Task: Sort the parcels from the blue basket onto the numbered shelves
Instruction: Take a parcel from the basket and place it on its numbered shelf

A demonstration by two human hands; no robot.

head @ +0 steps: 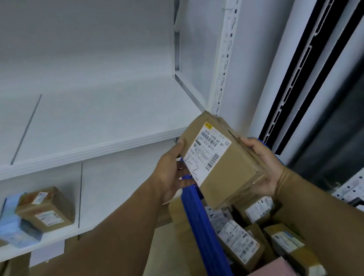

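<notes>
White shelving (109, 146) is filling the left and centre of the view. A perforated upright (225, 49) is standing at its right end, and a dark-framed panel (304, 67) is running past on the far right.

Both hands are holding one cardboard box (236, 165) in the air, in front of the right end of the upper shelf edge and above the blue basket (201, 233).

- The left hand (171, 175) is gripping the box's left side, with the thumb pressing on the upper corner and the fingers curling beneath the label end.
- The right hand (266, 166) is cupping the right side, palm against the cardboard. Its fingertips are hidden behind the box.

The box is tilting, with its labelled face turned toward the camera. A white shipping label (207, 153) is covering much of that face, carrying barcodes and a handwritten mark reading roughly "1-2".

Below, the basket is holding more parcels (240, 242), most with white labels, and a pink packet (269, 275) at the near end.

On the lower shelf (52, 241) at left, a second box (48, 209) is sitting against a light blue packet (12, 227).
</notes>
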